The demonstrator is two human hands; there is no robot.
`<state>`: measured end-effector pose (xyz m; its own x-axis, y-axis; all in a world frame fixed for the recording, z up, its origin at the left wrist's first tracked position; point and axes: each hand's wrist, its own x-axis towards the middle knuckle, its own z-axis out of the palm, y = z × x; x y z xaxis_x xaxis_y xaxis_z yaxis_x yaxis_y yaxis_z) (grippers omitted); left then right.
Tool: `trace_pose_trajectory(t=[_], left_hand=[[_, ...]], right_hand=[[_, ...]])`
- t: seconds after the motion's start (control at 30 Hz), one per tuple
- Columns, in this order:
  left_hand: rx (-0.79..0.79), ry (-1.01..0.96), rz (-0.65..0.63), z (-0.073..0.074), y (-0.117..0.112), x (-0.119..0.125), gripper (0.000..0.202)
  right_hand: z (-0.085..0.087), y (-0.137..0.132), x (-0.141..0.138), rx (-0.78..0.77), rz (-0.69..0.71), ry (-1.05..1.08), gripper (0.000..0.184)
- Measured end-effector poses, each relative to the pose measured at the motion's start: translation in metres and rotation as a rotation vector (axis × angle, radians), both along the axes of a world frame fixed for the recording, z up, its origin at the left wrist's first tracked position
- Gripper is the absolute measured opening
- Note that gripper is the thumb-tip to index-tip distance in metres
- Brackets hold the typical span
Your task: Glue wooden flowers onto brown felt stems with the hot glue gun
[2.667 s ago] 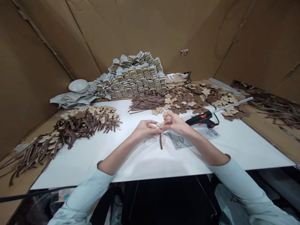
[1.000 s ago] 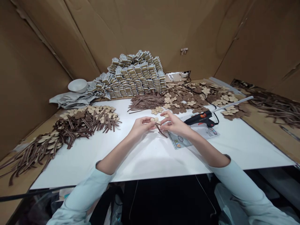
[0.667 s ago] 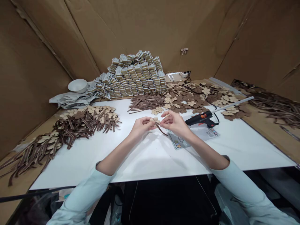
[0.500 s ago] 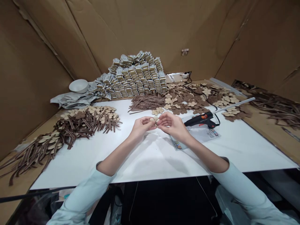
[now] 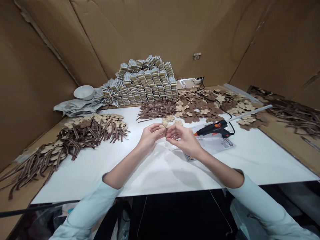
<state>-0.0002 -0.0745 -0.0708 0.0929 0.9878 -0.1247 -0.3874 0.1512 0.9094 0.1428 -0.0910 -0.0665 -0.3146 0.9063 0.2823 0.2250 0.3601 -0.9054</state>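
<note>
Over the middle of the white table sheet, my two hands meet at their fingertips. My left hand pinches a cream flower cut-out, whose petals show above the fingers. Just below it, my right hand is closed on a brown ribbon, mostly hidden by the fingers. Right of my right hand lies a black and orange glue gun, its nozzle toward that hand. It rests on a printed plastic packet.
Finished-looking ribbon flowers are heaped at left. Behind stand stacked small cards, with loose brown ribbons before them. Brown and cream flower cut-outs spread at back right. A white bowl sits back left; cardboard walls enclose the table.
My right hand's fingers have shifted slightly lower and closed in beneath the flower cut-out. The brown ribbon now points downward between the hands. The other things have stayed put.
</note>
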Motion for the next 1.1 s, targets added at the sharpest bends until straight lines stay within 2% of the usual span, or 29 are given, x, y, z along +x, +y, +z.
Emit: trace_pose_trajectory(t=[0.17, 0.37, 0.5, 0.67, 0.83, 0.87, 0.9, 0.93, 0.97, 1.0, 1.03, 1.07, 1.1], left_hand=[[0.005, -0.009, 0.003, 0.0, 0.0, -0.001, 0.038], [0.042, 0.0, -0.037, -0.003, 0.001, -0.003, 0.038], [0.009, -0.036, -0.032, -0.003, 0.002, -0.002, 0.03], [-0.13, -0.152, -0.002, 0.003, 0.002, -0.001, 0.018], [-0.187, -0.205, 0.018, 0.007, 0.007, -0.004, 0.02], [-0.187, -0.212, 0.013, 0.007, 0.008, -0.005, 0.02], [-0.184, -0.216, 0.007, 0.007, 0.009, -0.006, 0.021], [-0.181, -0.218, 0.0, 0.007, 0.011, -0.007, 0.021], [-0.179, -0.22, -0.006, 0.007, 0.012, -0.008, 0.022], [-0.179, -0.222, -0.008, 0.008, 0.013, -0.008, 0.023], [-0.179, -0.222, -0.006, 0.008, 0.014, -0.008, 0.024], [-0.179, -0.219, 0.002, 0.008, 0.014, -0.007, 0.024], [-0.178, -0.213, 0.009, 0.009, 0.015, -0.006, 0.024]], right_hand=[[0.002, -0.001, 0.001, -0.014, 0.028, -0.012, 0.016], [0.005, -0.01, 0.01, 0.051, 0.19, -0.292, 0.016], [0.007, -0.025, 0.028, 0.028, 0.319, -0.417, 0.019], [0.016, -0.049, 0.066, -0.107, 0.354, -0.523, 0.024], [0.039, -0.081, 0.132, -0.41, 0.681, -0.572, 0.03], [0.042, -0.086, 0.146, -0.447, 0.672, -0.593, 0.031], [0.044, -0.088, 0.16, -0.487, 0.624, -0.601, 0.031], [0.043, -0.089, 0.172, -0.48, 0.483, -0.616, 0.031], [0.041, -0.087, 0.181, -0.422, 0.246, -0.628, 0.032], [0.036, -0.082, 0.188, -0.288, -0.075, -0.575, 0.038], [0.03, -0.076, 0.193, -0.116, -0.495, -0.511, 0.043], [0.023, -0.067, 0.194, 0.042, -0.851, -0.484, 0.046], [0.017, -0.057, 0.193, 0.083, -0.947, -0.507, 0.046]])
